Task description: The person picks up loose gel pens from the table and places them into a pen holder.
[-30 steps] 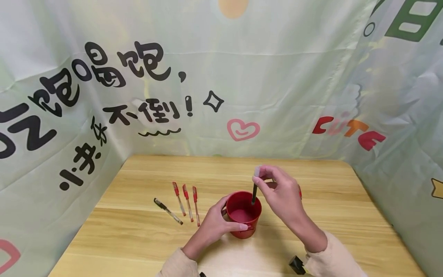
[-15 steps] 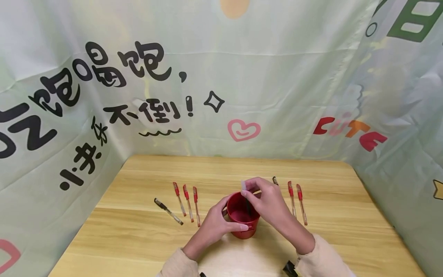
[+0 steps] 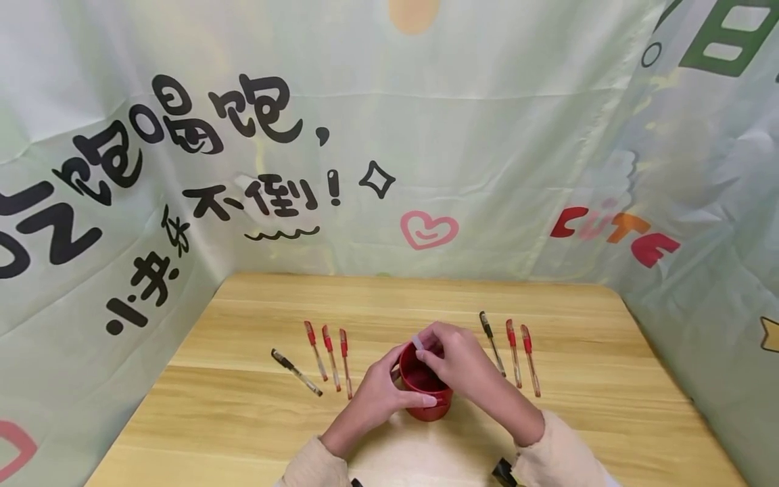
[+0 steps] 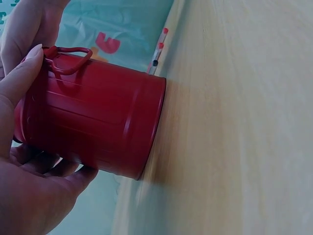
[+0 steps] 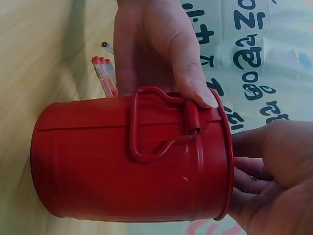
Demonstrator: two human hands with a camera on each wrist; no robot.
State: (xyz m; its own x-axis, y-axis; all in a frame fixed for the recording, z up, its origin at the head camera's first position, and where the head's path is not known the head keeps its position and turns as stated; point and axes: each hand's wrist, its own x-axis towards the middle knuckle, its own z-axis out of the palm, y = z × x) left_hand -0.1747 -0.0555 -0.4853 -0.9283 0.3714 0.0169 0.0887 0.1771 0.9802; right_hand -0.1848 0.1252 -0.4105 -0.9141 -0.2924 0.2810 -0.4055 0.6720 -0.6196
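Note:
A small red metal pail with a loop handle stands upright on the table. My left hand grips it from the left side, thumb near the handle in the left wrist view and fingers round the far side. Over the rim, my right hand pinches a pen by its pale end between thumb and fingers. The rest of this pen goes down into the pail and is hidden. In the right wrist view, the right-hand fingers lie behind the pail's rim, and the pen cannot be seen.
Left of the pail lie a black-capped gel pen and three red-capped gel pens. To the right lie another black-capped pen and two red-capped pens. A printed cloth hangs behind the wooden table.
My right hand has moved left and down with the pen, whose dark part has gone into the pail. The pens on the right have come into sight. My left hand has stayed on the pail.

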